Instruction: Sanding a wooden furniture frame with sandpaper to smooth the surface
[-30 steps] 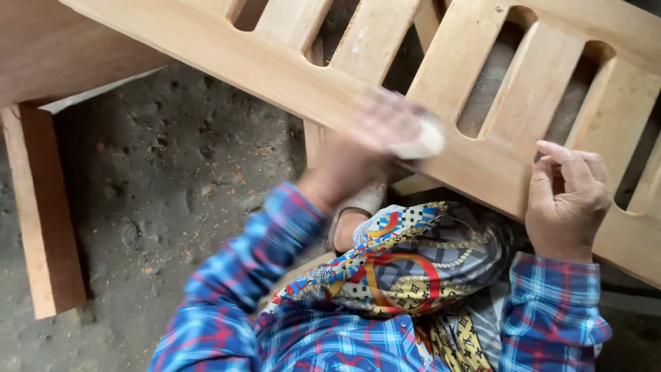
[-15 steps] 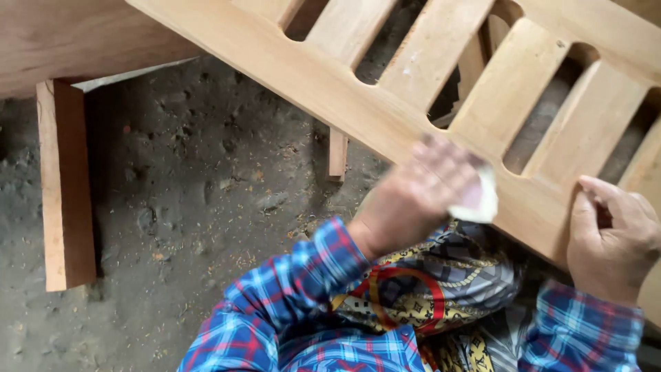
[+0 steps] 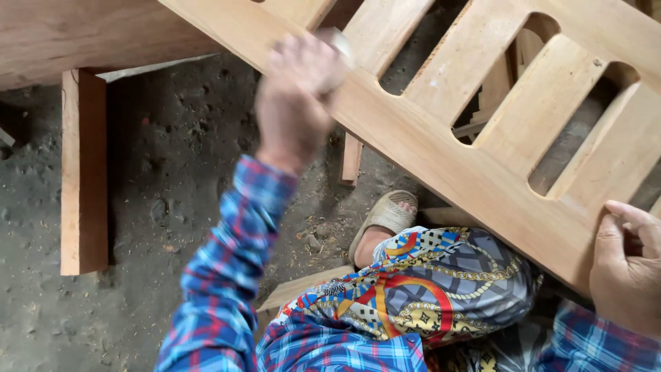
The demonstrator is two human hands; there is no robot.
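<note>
1. Since the earlier frames, the left hand [image 3: 297, 96] had travelled up and to the left along the lower rail of the slatted wooden frame [image 3: 441, 158], from a spot close to the right hand to one far up the rail, and it showed motion blur.
2. That left hand was closed around a small pale sanding pad [image 3: 337, 43], of which only an edge peeked out above the fingers; the pad was pressed against the rail's face.
3. At the frame's lower right end, the right hand [image 3: 630, 265] gripped the rail's edge, fingers curled over the top and the thumb lying along the front, with nothing else in it.
4. The slatted wooden frame lay tilted across the view, running from upper left to lower right, its slats rising toward the top edge, and it passed over the person's knees.
5. Below it sat the person's patterned trousers [image 3: 427, 282], with a sandalled foot [image 3: 382, 220] on the dusty floor [image 3: 172, 179] just beside them.
6. A blue and red plaid sleeve [image 3: 227, 275] covered the left arm.
7. Well to the left, a reddish wooden plank [image 3: 84, 172] stood on the floor beneath a wide board [image 3: 82, 34].
</note>
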